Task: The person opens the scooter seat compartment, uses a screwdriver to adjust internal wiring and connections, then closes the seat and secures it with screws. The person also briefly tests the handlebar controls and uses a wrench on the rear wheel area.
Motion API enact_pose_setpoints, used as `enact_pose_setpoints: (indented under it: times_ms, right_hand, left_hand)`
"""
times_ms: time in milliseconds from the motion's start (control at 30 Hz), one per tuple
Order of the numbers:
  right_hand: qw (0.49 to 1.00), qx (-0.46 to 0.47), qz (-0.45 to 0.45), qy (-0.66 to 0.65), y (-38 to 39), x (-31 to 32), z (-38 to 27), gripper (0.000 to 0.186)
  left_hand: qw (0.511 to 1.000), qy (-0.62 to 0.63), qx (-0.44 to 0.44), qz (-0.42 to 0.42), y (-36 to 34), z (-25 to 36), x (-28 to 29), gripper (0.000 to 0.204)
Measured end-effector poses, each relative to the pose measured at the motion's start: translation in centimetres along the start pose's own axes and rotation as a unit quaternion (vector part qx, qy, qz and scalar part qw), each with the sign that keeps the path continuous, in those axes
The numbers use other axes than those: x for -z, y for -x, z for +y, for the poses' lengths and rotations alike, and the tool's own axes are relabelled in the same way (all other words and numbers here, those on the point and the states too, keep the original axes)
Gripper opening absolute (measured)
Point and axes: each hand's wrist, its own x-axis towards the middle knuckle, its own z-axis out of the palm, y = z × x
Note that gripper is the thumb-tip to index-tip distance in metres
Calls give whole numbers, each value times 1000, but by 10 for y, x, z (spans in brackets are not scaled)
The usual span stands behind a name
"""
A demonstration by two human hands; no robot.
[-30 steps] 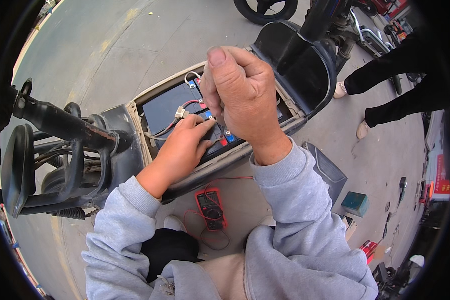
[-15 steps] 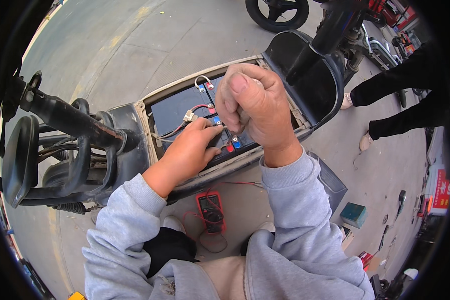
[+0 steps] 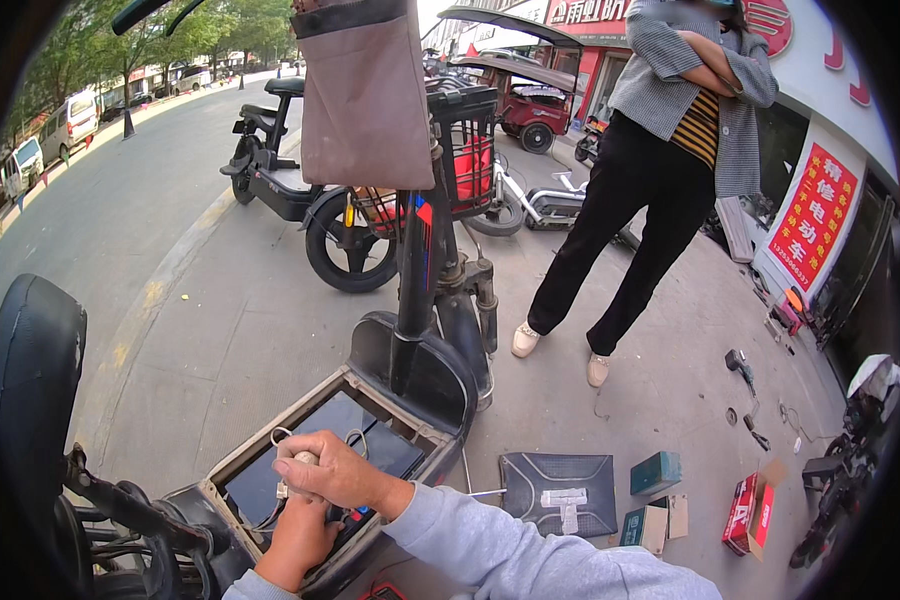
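Note:
Dark batteries [image 3: 342,415] fill the open floor compartment [image 3: 210,490] of an electric scooter below me. My right hand [image 3: 345,470] is curled into a fist over them. A pale rounded end shows at its top, but I cannot make out what the fist holds. Directly under it, my left hand [image 3: 305,535] reaches into the compartment beside the wires, its fingertips mostly hidden by the right hand. A blue terminal [image 3: 360,512] shows beside the hands. A pale wire loop [image 3: 281,434] sticks up near the right knuckles.
A person [image 3: 660,200] stands ahead with folded arms. On the ground to the right lie a black cover panel [image 3: 545,475], a teal block [image 3: 656,472] and a red carton [image 3: 745,515]. Part of a red multimeter [image 3: 382,592] shows at the lower edge. Another scooter [image 3: 280,185] stands beyond.
My view has tilted up and turned right, so the street and the standing person's upper body now show. Both hands remain over the batteries, the right still a fist.

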Motion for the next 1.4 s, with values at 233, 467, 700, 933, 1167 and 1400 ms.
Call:
enact_pose_setpoints:
  times_ms: [233,467,700,933,1167,1400]
  right_hand:
    - [991,70,82,79,1,-23,21,27]
    - [964,92,222,115,0,-33,22,27]
    - [972,68,192,118,-2,-26,19,27]
    - [982,90,139,89,-1,-26,16,28]
    - [925,119,325,155,-10,-29,29,29]
    - [976,82,194,53,1,-8,-9,32]
  left_hand:
    - [993,49,-105,26,-7,-19,-9,71]
    - [991,54,-115,52,-11,-17,-11,69]
    - [997,44,-59,20,-6,-12,-5,66]
    - [996,44,-73,37,-11,-7,-5,64]
    - [996,74,-53,3,-12,-17,-13,55]
    - [1000,1,-18,-22,-9,-7,-1,58]
